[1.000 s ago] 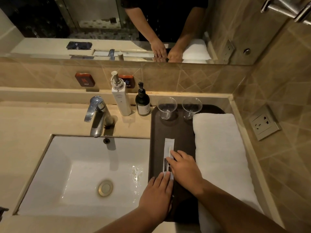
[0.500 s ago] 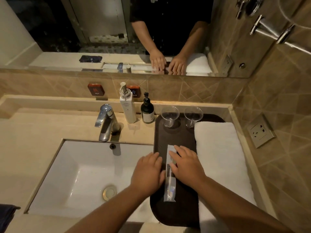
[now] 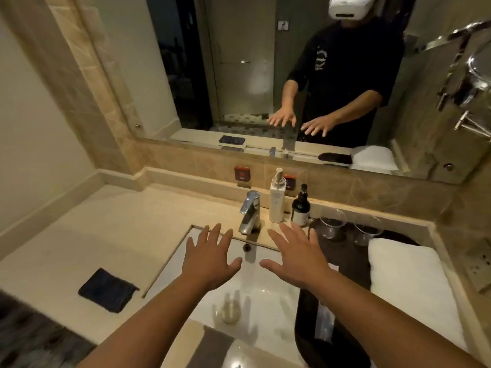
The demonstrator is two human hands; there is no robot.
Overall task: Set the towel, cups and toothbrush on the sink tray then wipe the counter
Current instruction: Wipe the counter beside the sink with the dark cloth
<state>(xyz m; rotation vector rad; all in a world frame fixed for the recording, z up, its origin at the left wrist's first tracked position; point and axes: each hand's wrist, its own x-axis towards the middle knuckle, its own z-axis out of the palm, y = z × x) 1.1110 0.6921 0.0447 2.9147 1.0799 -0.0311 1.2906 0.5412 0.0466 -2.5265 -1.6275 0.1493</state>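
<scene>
Fingers [image 3: 212, 235] of both hands spread wide, holding nothing. Left hand [image 3: 210, 261] and right hand [image 3: 300, 258] hover palm-down over the sink [image 3: 255, 296]. Right forearm hides most of the toothbrush packet [image 3: 325, 324]. Dark tray [image 3: 353, 264] right of the fingers carries white towel [image 3: 409, 285] and two blurred clear cups [image 3: 332, 224]. Dark cloth [image 3: 107, 289] lies on the table [image 3: 111, 240], left.

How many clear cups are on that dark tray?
2. Both stand at the far end of the tray: one cup nearer the dark pump bottle, the other cup beside it, behind the folded white towel.
</scene>
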